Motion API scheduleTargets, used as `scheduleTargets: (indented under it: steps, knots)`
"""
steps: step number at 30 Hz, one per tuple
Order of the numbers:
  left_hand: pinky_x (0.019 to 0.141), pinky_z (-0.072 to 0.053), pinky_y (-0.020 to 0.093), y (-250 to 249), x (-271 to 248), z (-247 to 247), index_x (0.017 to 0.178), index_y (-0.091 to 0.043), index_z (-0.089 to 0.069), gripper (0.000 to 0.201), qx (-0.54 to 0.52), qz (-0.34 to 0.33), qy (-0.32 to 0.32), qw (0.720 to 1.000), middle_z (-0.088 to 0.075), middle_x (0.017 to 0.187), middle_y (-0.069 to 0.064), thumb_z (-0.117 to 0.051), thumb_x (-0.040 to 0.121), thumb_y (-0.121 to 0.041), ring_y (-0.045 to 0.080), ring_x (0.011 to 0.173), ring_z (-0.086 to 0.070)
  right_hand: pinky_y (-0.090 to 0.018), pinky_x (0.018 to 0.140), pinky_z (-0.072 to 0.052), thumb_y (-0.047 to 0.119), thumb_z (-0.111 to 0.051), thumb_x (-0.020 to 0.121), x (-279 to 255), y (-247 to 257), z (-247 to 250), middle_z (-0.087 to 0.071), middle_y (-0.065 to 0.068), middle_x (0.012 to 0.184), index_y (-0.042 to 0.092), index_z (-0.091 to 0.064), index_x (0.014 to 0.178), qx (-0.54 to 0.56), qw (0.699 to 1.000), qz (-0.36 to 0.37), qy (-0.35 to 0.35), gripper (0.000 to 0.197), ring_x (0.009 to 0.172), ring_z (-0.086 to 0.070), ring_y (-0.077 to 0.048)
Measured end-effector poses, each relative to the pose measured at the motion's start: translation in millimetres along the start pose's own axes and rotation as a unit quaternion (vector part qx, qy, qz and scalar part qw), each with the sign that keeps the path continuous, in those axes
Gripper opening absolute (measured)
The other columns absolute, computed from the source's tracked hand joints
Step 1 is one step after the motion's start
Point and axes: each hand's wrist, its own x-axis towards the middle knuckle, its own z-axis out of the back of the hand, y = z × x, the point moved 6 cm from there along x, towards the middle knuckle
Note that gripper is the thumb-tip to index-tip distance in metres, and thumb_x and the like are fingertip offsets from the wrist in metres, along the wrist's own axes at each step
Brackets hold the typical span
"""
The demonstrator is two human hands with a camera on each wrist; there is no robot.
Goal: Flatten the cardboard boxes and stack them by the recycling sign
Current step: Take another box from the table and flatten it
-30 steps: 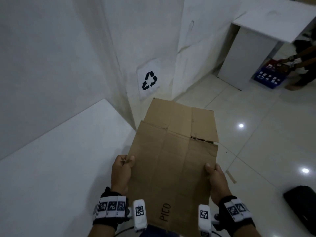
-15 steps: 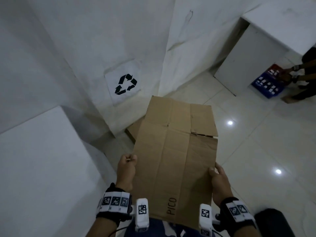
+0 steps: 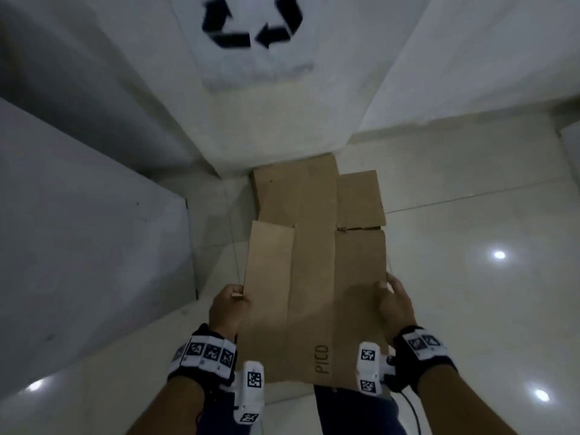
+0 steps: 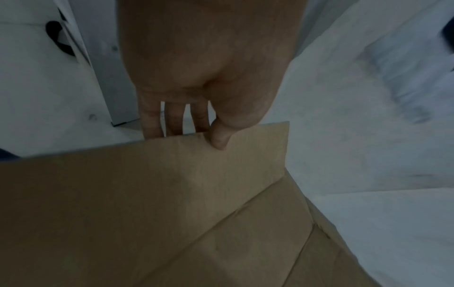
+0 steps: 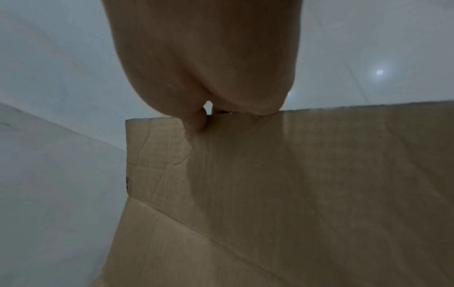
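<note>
I hold a flattened brown cardboard box [image 3: 314, 293] marked "PICO" flat in front of me. My left hand [image 3: 232, 304] pinches its left edge, thumb on top [image 4: 218, 139] and fingers underneath. My right hand [image 3: 392, 296] grips the right edge the same way, with the thumb [image 5: 196, 124] pressed on the board [image 5: 294, 174]. The far flaps hang over another flattened cardboard [image 3: 273, 193] lying on the floor. That piece sits at the foot of the white wall column, below the recycling sign [image 3: 251, 23].
A white cabinet block [image 3: 78, 230] stands close on the left, leaving a narrow gap to the column. Glossy tiled floor [image 3: 470, 215] stretches to the right with light reflections. My legs are below the held box.
I have stepped up to the column: the sign now fills the top of the view. The held box has come down over the cardboard on the floor. Both hands keep their hold.
</note>
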Motion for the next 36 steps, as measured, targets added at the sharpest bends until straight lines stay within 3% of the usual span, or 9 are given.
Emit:
scheduleTargets:
  steps: [4,10,16,19,22,25,26,30,36]
  knots:
    - [0.082,-0.057,0.042,28,87,-66,0.092,-0.026,-0.063,0.008,0.011,0.023,-0.024,0.999,-0.066,0.089,-0.002,-0.06,0.085,-0.028,0.025,0.087,-0.063,-0.033,0.087,-0.046,0.028,-0.045,0.1,124,-21,-42,-0.058,-0.003,0.115,0.029,-0.055,0.128,-0.056,0.997,0.036,0.029,0.029,0.102,-0.055,-0.023]
    - [0.072,-0.06,0.041,47,181,-131,0.087,-0.028,-0.06,0.006,-0.041,0.031,-0.042,0.998,-0.063,0.085,-0.008,-0.062,0.087,-0.022,0.019,0.079,-0.062,-0.037,0.093,-0.046,0.031,-0.045,0.1,261,-50,-85,-0.06,-0.006,0.123,0.024,-0.055,0.13,-0.157,0.984,0.085,0.017,0.033,0.106,-0.055,-0.024]
    - [0.077,-0.059,0.046,47,245,-164,0.087,-0.028,-0.061,0.009,-0.064,0.027,-0.048,0.996,-0.066,0.091,-0.002,-0.059,0.086,-0.02,0.024,0.086,-0.065,-0.047,0.095,-0.05,0.035,-0.049,0.097,331,-48,-105,-0.066,-0.011,0.117,0.024,-0.061,0.122,-0.183,0.976,0.115,0.003,0.03,0.102,-0.06,-0.03]
    - [0.086,-0.057,0.045,37,249,-178,0.092,-0.025,-0.057,0.013,-0.062,0.018,-0.006,0.998,-0.067,0.106,0.003,-0.054,0.087,-0.013,0.027,0.094,-0.065,-0.045,0.098,-0.047,0.036,-0.047,0.098,337,-41,-110,-0.063,-0.011,0.123,0.02,-0.056,0.131,-0.216,0.969,0.118,0.021,0.038,0.11,-0.058,-0.032]
    - [0.098,-0.049,0.038,21,230,-182,0.099,-0.029,-0.049,0.028,-0.046,0.017,0.064,0.997,-0.058,0.115,0.0,-0.056,0.089,-0.004,0.02,0.105,-0.058,-0.046,0.108,-0.039,0.04,-0.05,0.096,320,-37,-106,-0.051,-0.012,0.14,0.02,-0.04,0.145,-0.213,0.97,0.083,0.077,0.054,0.126,-0.05,-0.03]
    - [0.096,-0.039,0.026,0,188,-157,0.138,-0.022,-0.037,0.056,-0.017,0.002,0.094,0.995,-0.045,0.124,-0.002,-0.059,0.09,-0.008,0.011,0.111,-0.042,-0.038,0.113,-0.03,0.037,-0.051,0.097,272,-28,-78,-0.045,-0.008,0.147,0.021,-0.03,0.15,-0.22,0.97,0.067,0.084,0.059,0.134,-0.042,-0.026]
    - [0.097,-0.038,0.025,-7,173,-146,0.144,-0.021,-0.033,0.064,0.002,-0.006,0.099,0.995,-0.045,0.132,0.001,-0.062,0.088,-0.012,0.013,0.117,-0.042,-0.036,0.111,-0.029,0.037,-0.05,0.097,252,-23,-67,-0.045,-0.007,0.146,0.022,-0.031,0.149,-0.226,0.968,0.066,0.082,0.057,0.134,-0.042,-0.025]
    - [0.107,-0.035,0.029,-38,105,-96,0.145,-0.022,-0.034,0.065,0.041,-0.025,0.114,0.992,-0.036,0.15,0.01,-0.066,0.088,-0.025,0.021,0.136,-0.038,-0.032,0.108,-0.03,0.032,-0.048,0.099,158,5,-19,-0.049,-0.009,0.143,0.019,-0.039,0.146,-0.204,0.974,0.07,0.073,0.05,0.131,-0.044,-0.025]
    - [0.091,-0.036,0.021,-71,-28,-10,0.145,-0.019,-0.035,0.056,0.079,-0.057,0.168,0.981,-0.041,0.146,0.013,-0.059,0.094,-0.02,0.021,0.125,-0.046,-0.031,0.105,-0.033,0.031,-0.048,0.099,-8,27,46,-0.049,-0.008,0.142,0.019,-0.043,0.143,-0.162,0.982,0.059,0.077,0.046,0.129,-0.047,-0.024]
